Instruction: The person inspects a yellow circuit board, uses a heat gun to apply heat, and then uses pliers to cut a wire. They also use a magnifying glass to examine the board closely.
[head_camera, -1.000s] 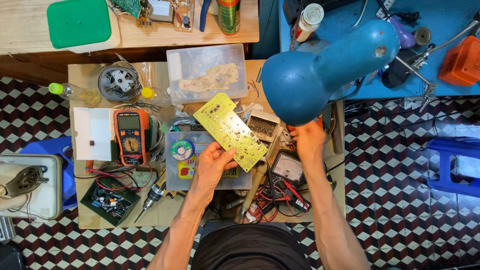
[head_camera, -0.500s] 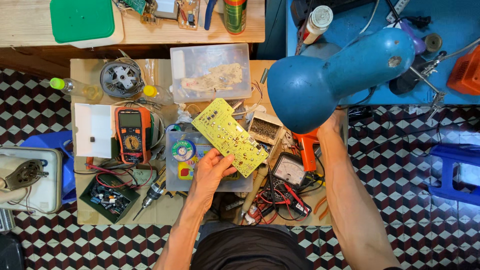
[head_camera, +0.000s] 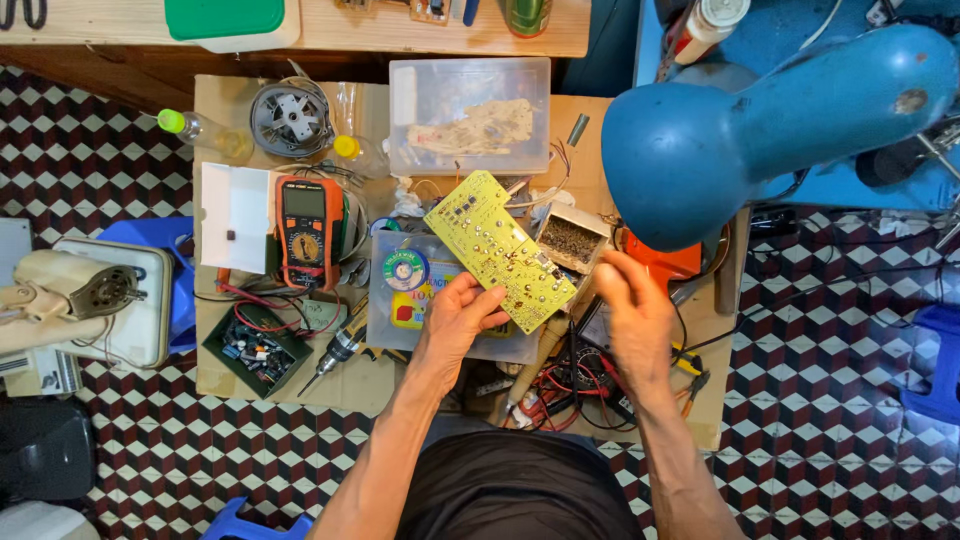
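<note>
The counter (head_camera: 215, 385) is a small cardboard-topped surface standing on a checkered floor (head_camera: 830, 400). A blue lamp (head_camera: 700, 150) overhangs its right edge. A clear plastic box (head_camera: 470, 85) sits at the far edge, centre. A white sheet (head_camera: 235, 215) lies near the left edge, with an orange multimeter (head_camera: 305, 230) just beside it on the right. A round fan motor (head_camera: 290, 118) occupies the far left corner. A green tray of parts (head_camera: 255, 348) lies near the near left corner, with a drill (head_camera: 340, 348) just to its right.

The circuit board (head_camera: 500, 250), yellow-green and set on a diagonal, is held above the centre of the counter. The left hand (head_camera: 462, 318) grips it at the lower edge; the fingers (head_camera: 492, 322) are closed on the board. The right hand (head_camera: 635, 315) is raised just right of the board, apart from it, fingers (head_camera: 612, 268) loosely curled and holding nothing. Tangled red and black leads (head_camera: 560, 385) lie beneath both hands at the near edge.
</note>
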